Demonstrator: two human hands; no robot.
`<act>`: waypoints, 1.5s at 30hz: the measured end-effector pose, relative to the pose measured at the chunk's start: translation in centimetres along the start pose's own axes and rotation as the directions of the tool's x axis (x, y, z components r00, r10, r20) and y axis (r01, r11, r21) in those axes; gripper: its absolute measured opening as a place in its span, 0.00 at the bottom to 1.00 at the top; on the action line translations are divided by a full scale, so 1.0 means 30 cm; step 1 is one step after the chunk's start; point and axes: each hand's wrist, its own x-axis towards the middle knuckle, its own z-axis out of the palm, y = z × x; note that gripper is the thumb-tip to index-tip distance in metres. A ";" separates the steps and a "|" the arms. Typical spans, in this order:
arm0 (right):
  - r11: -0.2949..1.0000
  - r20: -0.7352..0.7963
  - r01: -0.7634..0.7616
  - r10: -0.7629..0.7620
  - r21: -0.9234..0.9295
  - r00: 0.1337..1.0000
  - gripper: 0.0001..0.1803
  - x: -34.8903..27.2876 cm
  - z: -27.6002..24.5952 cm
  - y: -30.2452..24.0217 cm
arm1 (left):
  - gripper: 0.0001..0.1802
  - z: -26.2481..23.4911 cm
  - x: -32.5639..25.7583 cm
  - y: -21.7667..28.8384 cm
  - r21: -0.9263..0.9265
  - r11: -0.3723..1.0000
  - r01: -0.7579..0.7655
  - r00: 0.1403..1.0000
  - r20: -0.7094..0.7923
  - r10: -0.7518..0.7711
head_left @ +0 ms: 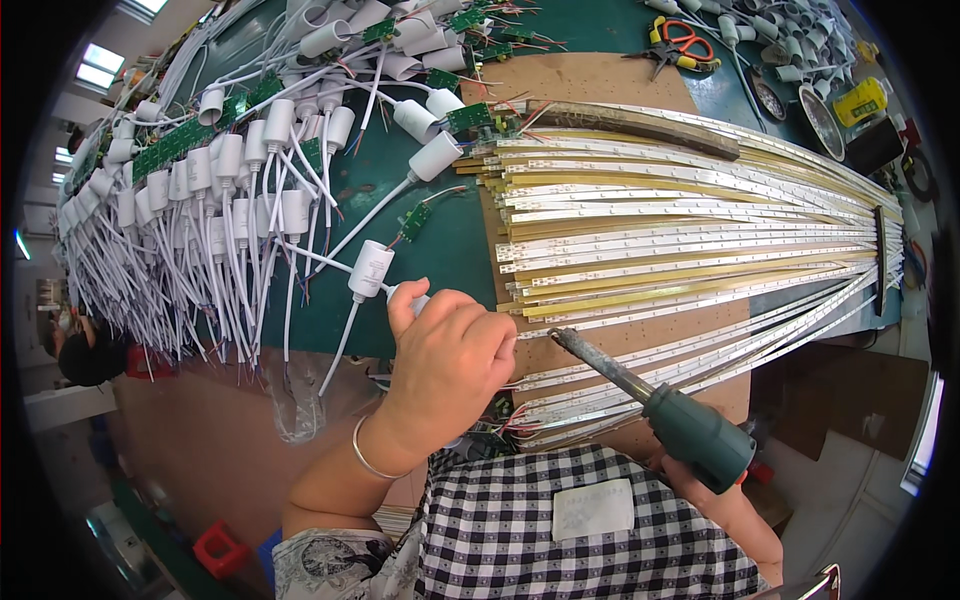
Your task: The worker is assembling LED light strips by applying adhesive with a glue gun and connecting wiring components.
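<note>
Desk: its green top (455,228) is lying under your work, from the far side to near your lap.
LED strips: a fanned bundle (640,213) is spreading to your right, narrowing toward a dark crossbar (881,260).
White-capped cords: a heap (230,155) is filling the desk's left side, some cords hanging over the edge.
Cardboard sheet: brown board (600,78) is lying beneath the strips.
Wooden bar: it (640,130) is resting across the far strips.
Soldering iron: the green-handled tool (690,430) is pointing up-left, its tip near the strip ends; you can't tell whether it is touching them.
Right hand: yours (714,505) is gripping the iron's handle, fingers mostly hidden.
Left hand: yours (450,360) is curling closed around a white cylindrical cap (416,300), largely covered by your fingers, just left of the strips.
Hand tools: red, yellow and black handles (685,45) are lying near the cardboard's far edge.
Circuit board: a small green one (413,222) is sitting beyond your left hand.
</note>
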 end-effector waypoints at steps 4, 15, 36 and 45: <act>0.999 0.036 0.021 -0.020 -0.047 0.999 0.18 0.003 -0.006 -0.005 | 0.08 0.002 0.000 0.001 -0.008 1.000 0.001 1.000 0.008 -0.001; 0.909 0.132 0.323 -0.298 -0.263 0.945 0.19 0.044 -0.005 -0.030 | 0.09 0.022 -0.003 0.002 -0.004 1.000 0.019 1.000 0.006 -0.019; 0.737 0.180 0.505 -0.479 -0.449 0.859 0.18 0.067 -0.013 -0.063 | 0.09 0.027 -0.007 0.000 0.005 1.000 0.000 1.000 0.008 0.000; 0.972 0.158 0.210 -0.225 0.108 0.961 0.24 0.025 -0.031 0.028 | 0.08 0.023 -0.007 0.001 0.014 1.000 -0.006 1.000 0.018 0.006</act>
